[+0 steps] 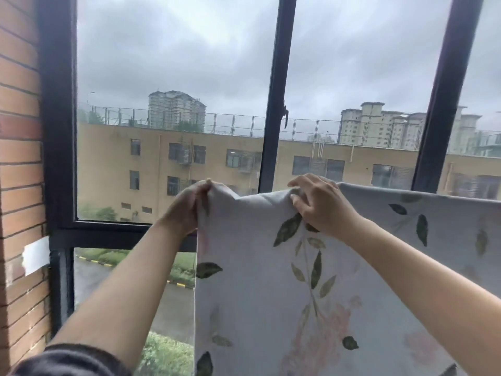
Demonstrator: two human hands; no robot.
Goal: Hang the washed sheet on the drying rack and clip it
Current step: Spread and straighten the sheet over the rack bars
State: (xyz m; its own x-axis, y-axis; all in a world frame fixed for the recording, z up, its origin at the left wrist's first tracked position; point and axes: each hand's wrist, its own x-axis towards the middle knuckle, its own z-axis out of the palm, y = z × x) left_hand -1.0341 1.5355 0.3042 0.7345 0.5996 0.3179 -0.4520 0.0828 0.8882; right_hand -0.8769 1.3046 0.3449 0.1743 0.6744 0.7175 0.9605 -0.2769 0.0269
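A pale grey sheet (252, 267) printed with green leaves and faint pink flowers hangs in front of the window, its top edge running right toward the frame's edge. My left hand (187, 207) grips the sheet's top left corner. My right hand (322, 207) pinches the top edge a little further right, fingers curled over the fabric. The cloth sags slightly between the two hands. The rack's bar is hidden under the fold, and no clip is in view.
A dark-framed window (273, 109) stands right behind the sheet, with a handle (285, 116) on its middle post. A brick wall (19, 185) with a white patch (36, 255) closes the left side. Buildings and a wet road lie outside.
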